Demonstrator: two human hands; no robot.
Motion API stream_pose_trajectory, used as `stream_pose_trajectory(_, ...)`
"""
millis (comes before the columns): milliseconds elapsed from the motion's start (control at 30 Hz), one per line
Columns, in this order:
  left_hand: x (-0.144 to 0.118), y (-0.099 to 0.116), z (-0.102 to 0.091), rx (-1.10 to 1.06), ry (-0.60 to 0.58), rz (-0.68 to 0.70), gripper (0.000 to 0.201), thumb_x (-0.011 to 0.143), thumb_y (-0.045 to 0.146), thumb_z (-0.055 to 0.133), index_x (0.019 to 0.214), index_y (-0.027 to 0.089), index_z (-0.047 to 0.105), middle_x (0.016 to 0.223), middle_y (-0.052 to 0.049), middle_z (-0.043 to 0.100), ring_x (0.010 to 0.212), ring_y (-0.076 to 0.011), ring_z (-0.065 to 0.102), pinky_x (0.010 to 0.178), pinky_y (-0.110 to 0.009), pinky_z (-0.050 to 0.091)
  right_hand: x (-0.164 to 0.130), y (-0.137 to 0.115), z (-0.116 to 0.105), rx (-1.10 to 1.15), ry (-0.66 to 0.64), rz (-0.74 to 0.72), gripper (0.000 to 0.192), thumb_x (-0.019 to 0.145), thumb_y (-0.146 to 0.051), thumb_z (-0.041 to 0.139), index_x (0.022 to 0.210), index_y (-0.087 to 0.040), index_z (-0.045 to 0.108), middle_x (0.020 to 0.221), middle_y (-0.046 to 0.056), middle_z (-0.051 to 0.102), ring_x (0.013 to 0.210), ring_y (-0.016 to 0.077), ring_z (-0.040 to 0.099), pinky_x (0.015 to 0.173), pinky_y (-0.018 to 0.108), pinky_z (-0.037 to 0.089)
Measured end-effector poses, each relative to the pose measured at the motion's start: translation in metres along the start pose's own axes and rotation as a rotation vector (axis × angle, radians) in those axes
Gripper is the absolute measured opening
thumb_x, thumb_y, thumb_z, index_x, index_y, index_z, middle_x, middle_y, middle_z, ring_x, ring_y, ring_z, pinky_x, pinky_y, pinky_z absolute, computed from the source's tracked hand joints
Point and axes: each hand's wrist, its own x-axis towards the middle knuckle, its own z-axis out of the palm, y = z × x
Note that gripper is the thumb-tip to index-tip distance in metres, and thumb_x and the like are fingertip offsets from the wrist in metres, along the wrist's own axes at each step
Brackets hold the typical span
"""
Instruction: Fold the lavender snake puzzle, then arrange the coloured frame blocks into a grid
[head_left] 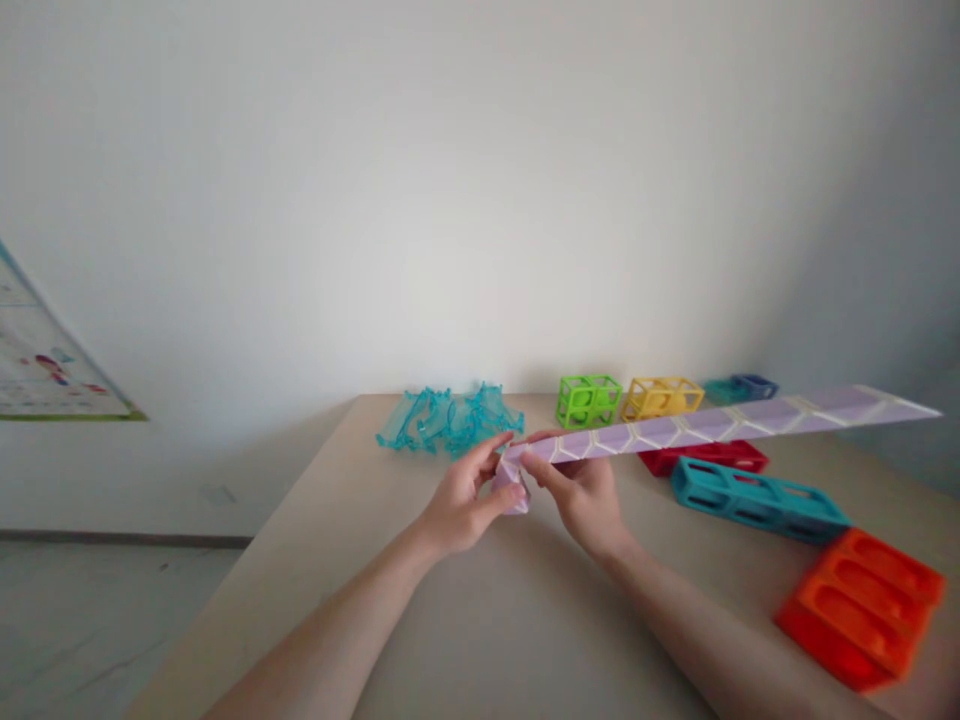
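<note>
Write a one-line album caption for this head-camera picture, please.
Both hands, left hand and right hand, pinch one end of a long lilac segmented plastic strip above a beige table with colourful plastic blocks.

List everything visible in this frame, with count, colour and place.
segmented strip: one, lilac with white edges, held at its left end above the table, stretching right
clear pieces: a pile, translucent teal, far side of table
open-frame blocks: one green, one yellow, far side
blue pieces: small, number unclear, right of yellow
long blocks: one red, one teal, one orange, right side
table: one, beige
poster: one, left wall
left hand, right hand: fingers pinching the strip's end
</note>
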Motion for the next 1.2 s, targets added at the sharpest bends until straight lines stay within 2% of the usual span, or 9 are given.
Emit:
stream_pose_trajectory(67, 0.0, -0.002, 0.001, -0.084, -0.005, -0.035, 0.072, 0.074, 0.031, 0.072, 0.138, 0.015, 0.044, 0.112, -0.011, 0.066, 0.091, -0.0195, 0.061, 0.077, -0.028, 0.045, 0.0, -0.001, -0.001, 0.027, -0.057, 0.022, 0.031, 0.07, -0.041, 0.077, 0.086, -0.018, 0.064, 0.075, 0.004, 0.07, 0.066, 0.0196, 0.066, 0.063, 0.032, 0.054)
stream_pose_trajectory(267, 0.003, -0.002, 0.002, -0.378, -0.042, -0.115, 0.078, 0.068, 0.027, 0.061, 0.142, 0.016, 0.037, 0.059, 0.003, 0.058, 0.049, -0.0118, 0.047, 0.051, -0.024, 0.034, 0.0, -0.006, -0.006, 0.148, -0.139, 0.148, 0.041, 0.067, -0.042, 0.078, 0.093, -0.02, 0.056, 0.076, 0.005, 0.071, 0.062, 0.0221, 0.067, 0.055, 0.032, 0.052)
stream_pose_trajectory(367, 0.003, 0.004, 0.001, -0.542, -0.108, -0.153, 0.074, 0.066, 0.026, 0.06, 0.137, 0.013, 0.042, 0.056, 0.002, 0.057, 0.044, -0.0117, 0.046, 0.047, -0.024, 0.032, 0.002, -0.006, -0.008, 0.164, -0.193, 0.141, 0.039, 0.066, -0.038, 0.079, 0.091, -0.019, 0.057, 0.078, 0.004, 0.07, 0.07, 0.0207, 0.066, 0.063, 0.032, 0.052)
stream_pose_trajectory(467, 0.002, 0.01, 0.001, -0.608, -0.133, -0.177, 0.064, 0.07, 0.03, 0.062, 0.13, 0.012, 0.048, 0.062, -0.002, 0.061, 0.052, -0.014, 0.053, 0.052, -0.026, 0.039, 0.005, -0.002, -0.01, 0.12, -0.129, 0.104, 0.036, 0.068, -0.037, 0.079, 0.09, -0.017, 0.059, 0.067, 0.0, 0.063, 0.056, 0.0128, 0.055, 0.05, 0.024, 0.043)
stream_pose_trajectory(633, 0.008, 0.001, 0.003, -0.463, 0.048, -0.144, 0.04, 0.08, 0.035, 0.065, 0.113, 0.016, 0.055, 0.076, -0.005, 0.067, 0.072, -0.0171, 0.063, 0.067, -0.029, 0.047, 0.007, 0.002, -0.009, -0.027, 0.074, 0.089, 0.036, 0.07, -0.043, 0.077, 0.087, -0.016, 0.06, 0.058, -0.003, 0.057, 0.049, 0.0096, 0.047, 0.047, 0.022, 0.038)
stream_pose_trajectory(733, 0.009, -0.009, 0.005, -0.342, 0.131, -0.129, 0.043, 0.083, 0.046, 0.061, 0.116, 0.018, 0.052, 0.082, -0.004, 0.069, 0.073, -0.017, 0.065, 0.068, -0.029, 0.049, 0.006, 0.001, -0.005, -0.039, 0.002, 0.093, 0.036, 0.071, -0.046, 0.075, 0.085, -0.016, 0.061, 0.061, 0.0, 0.062, 0.054, 0.0126, 0.054, 0.054, 0.025, 0.044)
stream_pose_trajectory(900, 0.008, -0.011, 0.006, -0.063, 0.158, -0.038, 0.046, 0.085, 0.055, 0.053, 0.114, 0.018, 0.05, 0.078, -0.003, 0.07, 0.071, -0.0173, 0.067, 0.067, -0.028, 0.051, 0.005, 0.002, -0.004, -0.055, -0.048, 0.125, 0.034, 0.076, -0.047, 0.069, 0.08, -0.014, 0.063, 0.064, 0.002, 0.064, 0.058, 0.0151, 0.058, 0.059, 0.028, 0.046)
stream_pose_trajectory(1033, 0.01, -0.008, 0.004, -0.049, 0.129, -0.081, 0.038, 0.086, 0.055, 0.051, 0.09, 0.017, 0.053, 0.076, -0.003, 0.068, 0.07, -0.0174, 0.067, 0.064, -0.029, 0.052, 0.005, -0.003, -0.006, -0.089, 0.075, 0.09, 0.032, 0.07, -0.044, 0.074, 0.083, -0.016, 0.065, 0.063, 0.0, 0.064, 0.057, 0.0147, 0.056, 0.054, 0.026, 0.044)
stream_pose_trajectory(1200, 0.01, -0.011, 0.0, -0.052, 0.099, 0.024, 0.031, 0.089, 0.049, 0.051, 0.09, 0.018, 0.053, 0.083, -0.002, 0.065, 0.073, -0.0151, 0.064, 0.068, -0.028, 0.052, 0.006, -0.001, -0.006, -0.098, 0.079, 0.064, 0.029, 0.07, -0.042, 0.075, 0.079, -0.016, 0.067, 0.061, 0.001, 0.065, 0.056, 0.015, 0.056, 0.056, 0.026, 0.044)
